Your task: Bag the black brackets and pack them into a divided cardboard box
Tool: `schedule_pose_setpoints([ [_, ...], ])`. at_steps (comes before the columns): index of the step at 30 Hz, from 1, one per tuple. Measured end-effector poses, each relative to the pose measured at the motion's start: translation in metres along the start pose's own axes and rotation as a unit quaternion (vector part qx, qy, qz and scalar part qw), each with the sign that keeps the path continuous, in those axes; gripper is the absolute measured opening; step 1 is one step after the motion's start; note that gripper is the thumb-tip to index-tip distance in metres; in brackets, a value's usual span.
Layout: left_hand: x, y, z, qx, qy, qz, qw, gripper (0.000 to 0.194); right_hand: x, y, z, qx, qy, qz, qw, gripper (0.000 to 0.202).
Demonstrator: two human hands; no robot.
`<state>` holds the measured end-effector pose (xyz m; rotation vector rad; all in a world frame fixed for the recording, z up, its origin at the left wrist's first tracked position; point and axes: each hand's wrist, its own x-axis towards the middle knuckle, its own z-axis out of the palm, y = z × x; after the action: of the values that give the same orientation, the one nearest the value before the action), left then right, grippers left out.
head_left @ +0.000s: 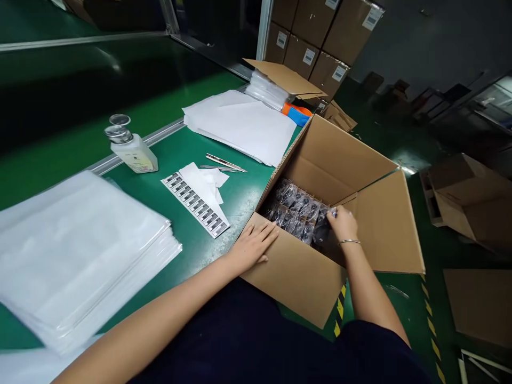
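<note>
An open cardboard box holds several dark items in clear plastic wrap, parted by cardboard dividers. My left hand lies flat with spread fingers on the box's near flap. Inside the box, at the right end of the wrapped items, my right hand pinches the plastic of one of them. The lower part of that item is dark and partly hidden in the box.
Left on the green table lie a stack of plastic bags, a white bottle, a label strip, tweezers and white sheets. Orange-and-blue tape sits behind the box. Stacked cartons stand beyond.
</note>
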<state>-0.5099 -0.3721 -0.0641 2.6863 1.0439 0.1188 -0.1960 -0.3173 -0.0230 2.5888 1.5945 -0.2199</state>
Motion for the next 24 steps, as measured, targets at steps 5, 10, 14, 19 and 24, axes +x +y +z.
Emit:
schedule_pose_setpoints([
  [5, 0.003, -0.006, 0.022, 0.009, -0.014, 0.003, 1.000, 0.086, 0.011, -0.004, 0.047, -0.050, -0.078, 0.018, 0.996, 0.031],
  [10, -0.001, -0.006, 0.020, -0.014, -0.011, 0.004, 1.000, 0.084, 0.012, 0.004, 0.053, -0.076, -0.096, 0.011, 0.992, 0.032],
  [14, 0.000, -0.006, 0.020, -0.023, -0.007, 0.000, 1.000, 0.083, 0.029, 0.012, 0.051, -0.081, -0.089, 0.017, 0.993, 0.035],
  [19, 0.001, -0.006, 0.021, -0.052, -0.002, 0.000, 0.999, 0.081, 0.034, 0.018, 0.052, -0.081, -0.091, -0.005, 0.992, 0.036],
  [24, 0.001, -0.007, 0.023, -0.071, 0.011, 0.006, 0.997, 0.088, 0.005, 0.003, 0.074, -0.074, -0.113, -0.038, 0.990, 0.032],
])
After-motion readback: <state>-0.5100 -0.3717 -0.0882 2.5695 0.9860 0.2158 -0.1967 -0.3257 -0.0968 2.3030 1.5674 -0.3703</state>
